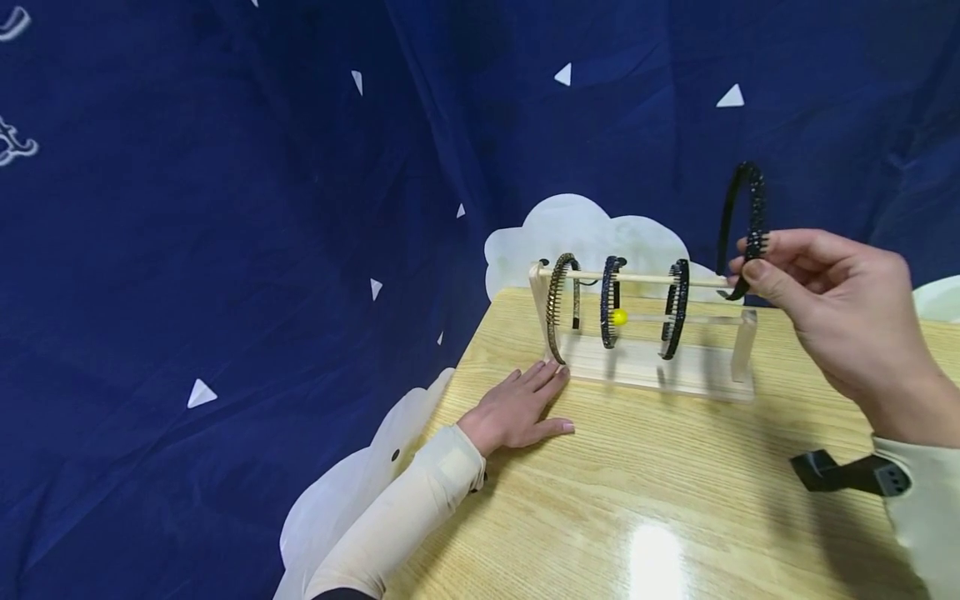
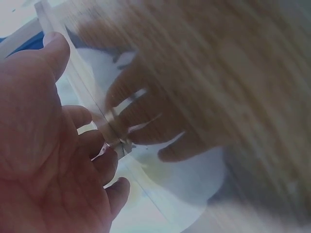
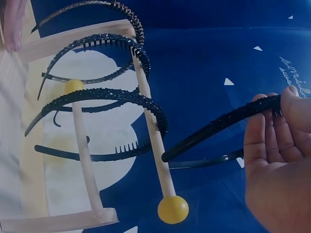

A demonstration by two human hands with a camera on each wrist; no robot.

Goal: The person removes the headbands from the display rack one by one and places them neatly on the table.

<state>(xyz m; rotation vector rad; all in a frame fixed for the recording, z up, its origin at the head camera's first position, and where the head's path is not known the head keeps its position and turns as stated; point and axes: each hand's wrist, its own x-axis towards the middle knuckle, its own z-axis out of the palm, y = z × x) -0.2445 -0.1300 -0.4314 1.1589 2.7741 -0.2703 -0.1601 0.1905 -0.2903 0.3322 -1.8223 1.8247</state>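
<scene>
Between thumb and fingers, my right hand (image 1: 855, 312) pinches a black, beaded headband (image 1: 757, 200) by one side, near the right end of a wooden rack (image 1: 705, 379). In the right wrist view, the open ends of this headband (image 3: 218, 121) point at the rack's upper rod (image 3: 156, 141). On that rod hang a bronze headband (image 1: 555, 304), a dark blue one (image 1: 606, 308) and a black one (image 1: 681, 304). My left hand (image 1: 517, 408) lies flat on the table, fingers spread, fingertips at the front left corner of the rack's base.
The rack has a lower rod (image 1: 686, 319) tipped with a yellow ball (image 1: 618, 317); another yellow ball (image 3: 173, 209) caps the upper rod. Behind the wooden table (image 1: 675, 467) hangs a blue curtain (image 1: 300, 208) with white cloud shapes (image 1: 573, 225).
</scene>
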